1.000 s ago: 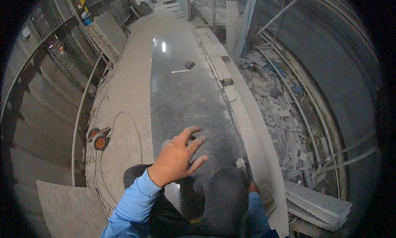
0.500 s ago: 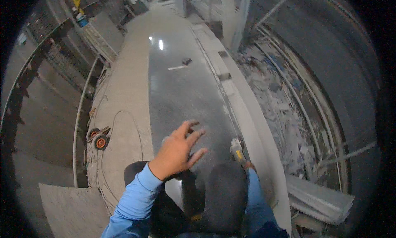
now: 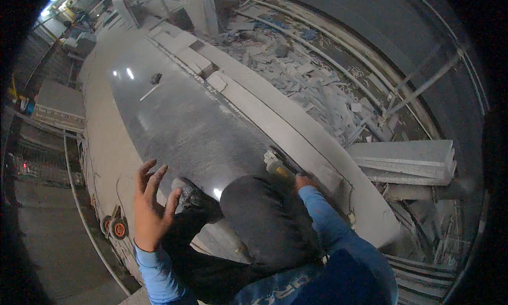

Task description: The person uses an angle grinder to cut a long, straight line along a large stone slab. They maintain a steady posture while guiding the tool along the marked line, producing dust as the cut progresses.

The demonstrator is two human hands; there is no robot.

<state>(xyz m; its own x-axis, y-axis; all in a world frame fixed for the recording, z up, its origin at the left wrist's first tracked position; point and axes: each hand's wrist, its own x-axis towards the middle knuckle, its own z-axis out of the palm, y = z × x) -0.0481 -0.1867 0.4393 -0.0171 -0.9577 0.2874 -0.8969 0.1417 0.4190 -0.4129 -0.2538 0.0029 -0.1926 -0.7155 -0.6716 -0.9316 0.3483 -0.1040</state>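
Observation:
My left hand (image 3: 152, 207) is raised in the air, fingers spread and slightly curled, with nothing in it. It is nearest to my dark shoe (image 3: 194, 195), which rests on the slab. My right hand (image 3: 303, 183) grips the rear of an angle grinder (image 3: 279, 166) with a pale head and a yellow mark on its body. The grinder is beside my bent knee, at the right edge of the long dark grey stone slab (image 3: 196, 133). My knee and the tool hide most of the right fingers. Whether the disc touches the stone cannot be seen.
A small dark block (image 3: 155, 78) and a thin white strip (image 3: 149, 93) lie farther along the slab. Pale stone strips (image 3: 254, 106) border it on the right, with broken rubble (image 3: 296, 75) beyond. Stacked slabs (image 3: 405, 156) stand right; orange-hubbed wheels (image 3: 119, 229) sit left.
The view has swung to the right. My left hand has moved left, away from over the slab, its fingers now pointing up. My right hand still holds the angle grinder.

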